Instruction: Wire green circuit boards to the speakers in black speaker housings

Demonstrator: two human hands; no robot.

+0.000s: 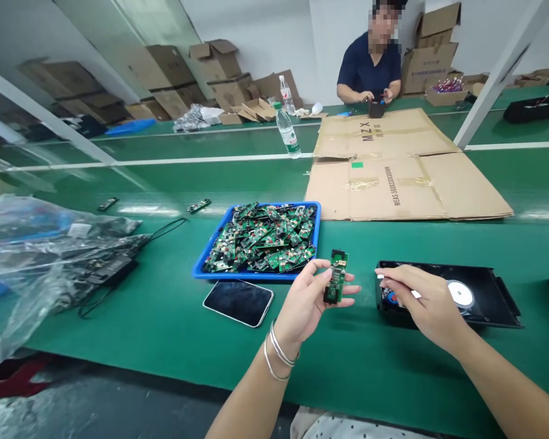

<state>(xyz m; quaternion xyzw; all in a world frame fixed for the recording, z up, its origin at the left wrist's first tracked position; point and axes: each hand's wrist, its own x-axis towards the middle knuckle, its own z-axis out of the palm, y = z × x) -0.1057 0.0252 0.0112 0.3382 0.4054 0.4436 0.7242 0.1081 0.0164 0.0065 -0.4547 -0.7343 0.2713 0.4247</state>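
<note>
My left hand [307, 299] pinches a small green circuit board [335, 277] and holds it upright above the green table, just right of a blue tray [319, 222] heaped with several similar boards. My right hand [421, 300] rests on the left end of a black device [485, 299] with a white round disc; its fingers are curled around something small and whitish that I cannot make out. Two silver bangles circle my left wrist.
A dark phone [238, 301] lies in front of the tray. Clear plastic bags with black parts and cables [50, 256] fill the left. Flattened cardboard [402, 171] and a water bottle [287, 129] lie beyond. Another person [370, 67] works at the far side.
</note>
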